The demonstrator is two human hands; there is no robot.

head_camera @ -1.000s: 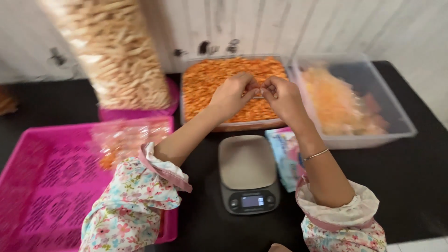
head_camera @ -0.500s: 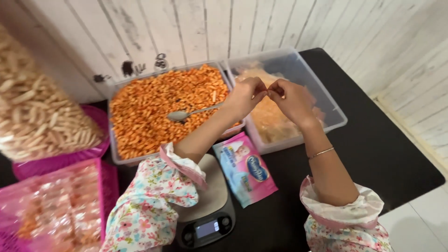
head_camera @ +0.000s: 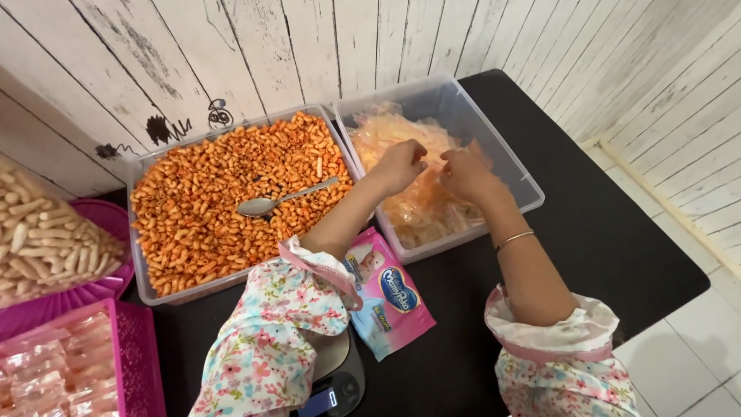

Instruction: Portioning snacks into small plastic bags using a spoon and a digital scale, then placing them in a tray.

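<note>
My left hand and my right hand hover close together over a clear plastic bin piled with small clear packets of orange snack. Both have curled fingers, and a thin clear packet seems pinched between them; it is blurred. To the left sits a clear tray full of orange-red curled snacks, with a metal spoon lying on top. My left forearm crosses that tray's near right corner.
A pink and blue printed pouch lies on the black table, beside a small digital scale partly under my left sleeve. At the left are a pink basket of filled packets and a big bag of pale sticks. Table edge and white floor tiles lie to the right.
My view has swung right and both hands moved from above the orange snack tray to above the clear bin of packets. They have drawn slightly apart.
</note>
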